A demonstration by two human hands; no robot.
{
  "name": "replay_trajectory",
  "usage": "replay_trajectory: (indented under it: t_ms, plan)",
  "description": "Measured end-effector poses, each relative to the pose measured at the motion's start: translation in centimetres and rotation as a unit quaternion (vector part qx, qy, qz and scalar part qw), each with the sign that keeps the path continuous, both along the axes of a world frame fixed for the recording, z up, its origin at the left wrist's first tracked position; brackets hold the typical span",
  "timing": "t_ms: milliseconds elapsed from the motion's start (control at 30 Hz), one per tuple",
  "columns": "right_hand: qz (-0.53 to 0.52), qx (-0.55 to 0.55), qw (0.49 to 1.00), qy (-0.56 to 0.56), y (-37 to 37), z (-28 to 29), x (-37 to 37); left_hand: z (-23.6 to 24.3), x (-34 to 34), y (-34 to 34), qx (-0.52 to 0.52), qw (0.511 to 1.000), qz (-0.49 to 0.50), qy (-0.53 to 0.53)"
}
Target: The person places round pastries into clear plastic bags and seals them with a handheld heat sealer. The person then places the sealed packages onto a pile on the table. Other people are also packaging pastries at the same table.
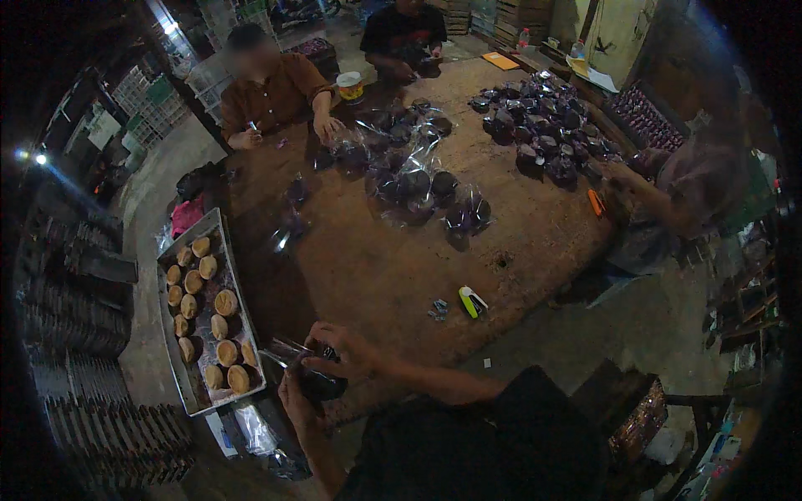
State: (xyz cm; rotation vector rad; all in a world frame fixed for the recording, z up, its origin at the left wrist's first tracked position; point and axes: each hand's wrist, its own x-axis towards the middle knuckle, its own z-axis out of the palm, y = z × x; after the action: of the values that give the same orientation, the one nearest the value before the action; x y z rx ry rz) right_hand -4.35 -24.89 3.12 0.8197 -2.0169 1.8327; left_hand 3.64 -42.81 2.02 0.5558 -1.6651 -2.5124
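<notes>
My left hand (294,388) and my right hand (336,351) grip a dark round item in clear plastic (322,380) at the table's near edge, with the loose film standing up between my fingers. Beside them on the left, a metal tray (230,404) holds several round golden-brown baked pieces (225,302). A yellow-green stapler (470,301) lies to the right and beyond my hands, beside small metal staples (438,310).
Bagged dark rounds (418,185) cover the middle of the wooden table (376,275); purple packages (551,134) are heaped right, near an orange stapler (596,203). Three co-workers (263,96) surround the table. A tub (350,84) stands at the back; stacked racks (79,317) line the left.
</notes>
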Motion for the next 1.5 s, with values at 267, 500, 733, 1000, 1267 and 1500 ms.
replay_trajectory:
  t_ms: [267, 500, 733, 1000, 1267, 1500]
  plan:
    - [0.081, -0.062, 0.937, -0.333, 0.1, -0.5, -1.0, 2.2, 1.3, -1.2, -0.020, 0.994, -0.103, 0.031]
    - [0.114, -0.077, 0.949, -0.282, -1.2, -1.1, 0.4, 0.9, 1.1, -1.1, -0.013, 0.994, 0.094, -0.059]
    - [-0.030, -0.031, 0.995, -0.093, -2.4, -0.6, 1.8, 3.1, 1.0, -0.7, -0.077, 0.997, -0.011, 0.020]
    - [0.186, 0.060, 0.955, -0.223, -1.8, -1.1, 3.8, 4.0, 1.5, -1.3, -0.091, 0.988, -0.116, -0.038]
    - [0.175, -0.060, 0.836, -0.516, -1.2, 0.4, 3.5, 1.9, 0.1, -0.3, -0.418, 0.905, -0.021, 0.073]
    - [0.128, -0.136, 0.914, -0.359, -1.5, -2.3, 3.7, 1.5, 1.2, 0.6, -0.352, 0.935, -0.035, 0.033]
